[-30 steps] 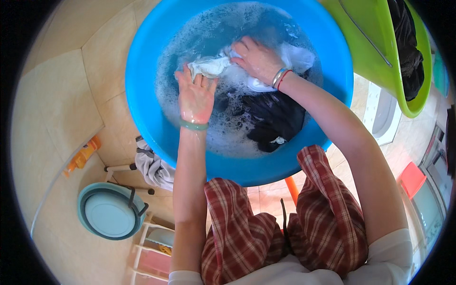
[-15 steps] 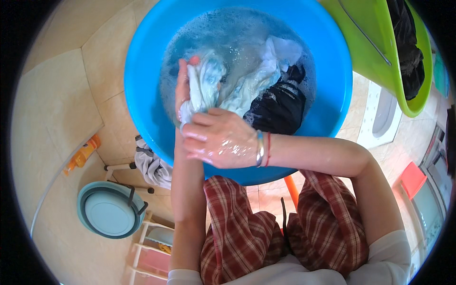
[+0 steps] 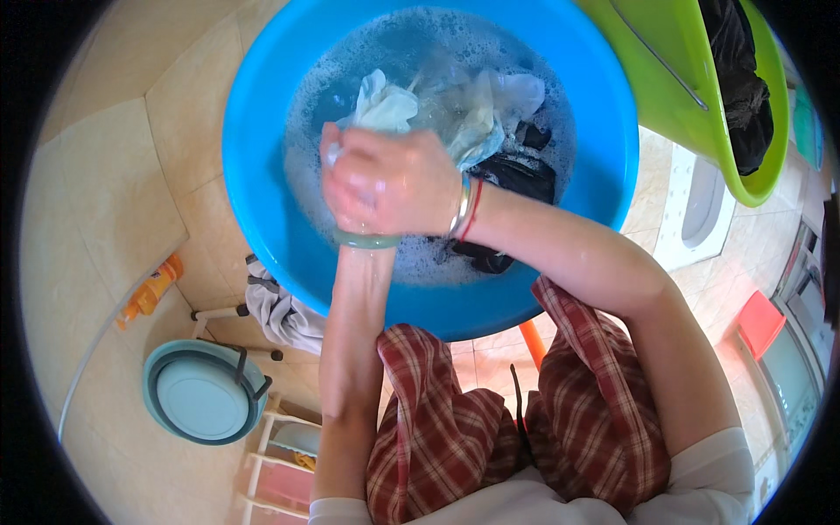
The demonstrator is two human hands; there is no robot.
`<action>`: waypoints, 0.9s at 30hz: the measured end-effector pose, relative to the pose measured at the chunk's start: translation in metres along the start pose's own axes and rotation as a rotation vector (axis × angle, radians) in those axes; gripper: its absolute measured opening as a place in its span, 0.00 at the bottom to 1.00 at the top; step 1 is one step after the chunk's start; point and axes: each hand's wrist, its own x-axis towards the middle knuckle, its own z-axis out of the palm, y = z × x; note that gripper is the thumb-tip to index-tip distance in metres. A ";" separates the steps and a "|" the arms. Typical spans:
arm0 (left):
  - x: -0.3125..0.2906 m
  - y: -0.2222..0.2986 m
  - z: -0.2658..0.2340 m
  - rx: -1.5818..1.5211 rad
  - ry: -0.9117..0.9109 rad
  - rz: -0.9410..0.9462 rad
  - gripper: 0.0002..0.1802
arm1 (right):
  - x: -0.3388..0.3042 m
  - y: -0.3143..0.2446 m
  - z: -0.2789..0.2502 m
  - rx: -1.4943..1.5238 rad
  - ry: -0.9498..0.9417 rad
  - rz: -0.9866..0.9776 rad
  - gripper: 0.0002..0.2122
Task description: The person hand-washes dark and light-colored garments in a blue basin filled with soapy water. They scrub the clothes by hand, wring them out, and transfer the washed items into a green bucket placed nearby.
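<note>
A big blue basin (image 3: 262,175) holds foamy water. In it my right hand (image 3: 407,179), with a silver bangle and red string at the wrist, is closed over a wet white cloth (image 3: 385,103). Beneath it my left hand (image 3: 332,144) is mostly covered; what shows of it is bent around the same cloth. A green bangle (image 3: 367,239) circles the left wrist. The pale cloth bunches up beyond the hands and spreads rightward in the water. Beside it a black garment (image 3: 518,178) lies half sunk, with another dark bit near my right forearm.
A green bucket (image 3: 652,83) with dark clothes (image 3: 739,96) leans at the upper right, near a white squat toilet (image 3: 700,206). To the left are an orange bottle (image 3: 150,291), a grey garment (image 3: 284,311) and a pale teal folding basin (image 3: 206,398). A red dustpan-like piece (image 3: 759,325) is at right.
My right hand has moved forward along the left forearm and now covers the left hand, whose fingers were spread behind the cloth. More dark fabric shows in the water near me.
</note>
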 end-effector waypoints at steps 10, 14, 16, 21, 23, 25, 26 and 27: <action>0.007 0.009 0.003 0.561 0.010 0.277 0.35 | -0.018 0.159 -0.041 0.220 0.098 0.745 0.26; 0.001 0.021 -0.008 1.160 0.176 0.222 0.34 | -0.043 0.157 -0.039 -0.158 -0.064 0.622 0.48; 0.006 0.021 -0.035 1.673 0.284 0.510 0.27 | -0.043 0.124 -0.022 -0.300 -0.338 0.745 0.51; 0.020 0.012 -0.020 2.112 0.346 0.603 0.22 | -0.043 0.124 -0.011 -0.649 -0.630 0.724 0.40; 0.040 0.009 -0.058 2.210 0.338 0.757 0.21 | -0.031 0.124 -0.002 -0.663 -0.633 0.713 0.37; 0.052 0.006 -0.070 2.239 0.339 0.704 0.21 | -0.021 0.126 -0.003 -0.590 -0.610 0.767 0.35; 0.058 -0.001 -0.073 2.244 0.325 0.672 0.21 | -0.021 0.130 -0.006 -0.565 -0.602 0.802 0.34; 0.057 -0.003 -0.071 2.159 0.305 0.629 0.21 | -0.013 0.134 -0.009 -0.468 -0.706 0.905 0.33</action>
